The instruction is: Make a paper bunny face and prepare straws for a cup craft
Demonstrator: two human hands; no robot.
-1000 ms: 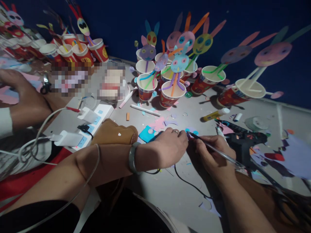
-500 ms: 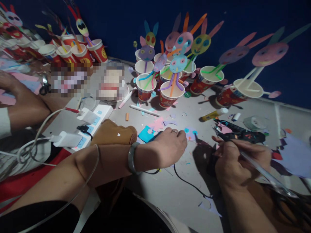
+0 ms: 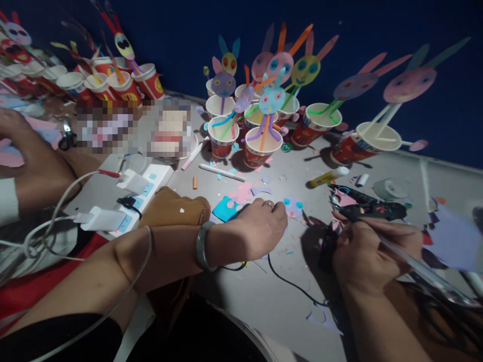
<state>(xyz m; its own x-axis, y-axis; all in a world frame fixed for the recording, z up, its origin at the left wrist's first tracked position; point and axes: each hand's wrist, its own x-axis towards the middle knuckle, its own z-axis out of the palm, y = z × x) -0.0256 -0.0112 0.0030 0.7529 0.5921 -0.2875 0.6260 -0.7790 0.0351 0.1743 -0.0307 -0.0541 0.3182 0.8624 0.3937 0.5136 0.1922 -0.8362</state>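
Observation:
My left hand (image 3: 262, 229), a grey bangle on its wrist, lies palm down with bent fingers against the left edge of a small purple paper face (image 3: 293, 206). That face has two blue eyes and a small pinkish mark. The fingertips and thumb are partly hidden under the hand. To the right, my right hand (image 3: 372, 251) is closed around a clear-barrelled pen (image 3: 409, 259). The pen's dark tip end points up and left, apart from the paper face. A blue paper scrap (image 3: 225, 208) with a round hole lies beside my left hand.
Paper cups (image 3: 260, 156) with paper rabbit faces line the back. A glue stick (image 3: 328, 177), black cutter-like tool (image 3: 381, 208), white marker (image 3: 222, 172) and tape roll (image 3: 392, 189) lie around. Leftward are a power strip (image 3: 156, 176), a brown pouch (image 3: 173, 208) and another person's arm (image 3: 41, 161).
The view has shifted slightly, so things sit a little farther left. The paper face shows a bit more clearly. Both hands keep nearly the same pose.

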